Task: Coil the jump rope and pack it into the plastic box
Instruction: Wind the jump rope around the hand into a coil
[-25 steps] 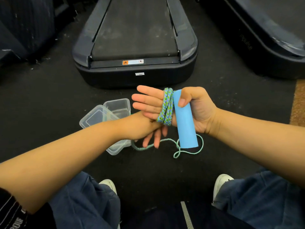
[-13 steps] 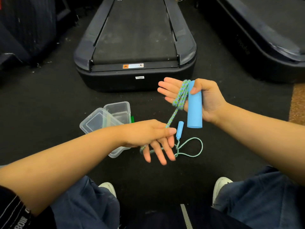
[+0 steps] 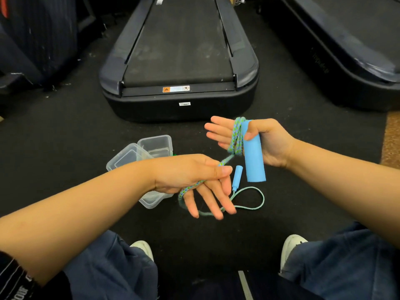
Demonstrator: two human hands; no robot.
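Black rubber floor [image 3: 65,148], dark treadmill [image 3: 179,61] ahead, cut off at the top edge. Clear plastic box [image 3: 155,146] on the floor, its lid [image 3: 125,159] leaning beside it, both partly hidden behind the left forearm. Right hand [image 3: 259,141]: fingers flat and spread, thumb clamping a big blue foam handle [image 3: 253,156] against the palm, several turns of blue-green braided rope [image 3: 237,137] wound round the fingers. Left hand [image 3: 194,176]: thumb and forefinger pinching the rope just below the coil, other fingers loose and pointing down. Remaining rope trailing in a loop on the floor to the second, small-looking blue handle [image 3: 237,176]; blurred under the left fingers.
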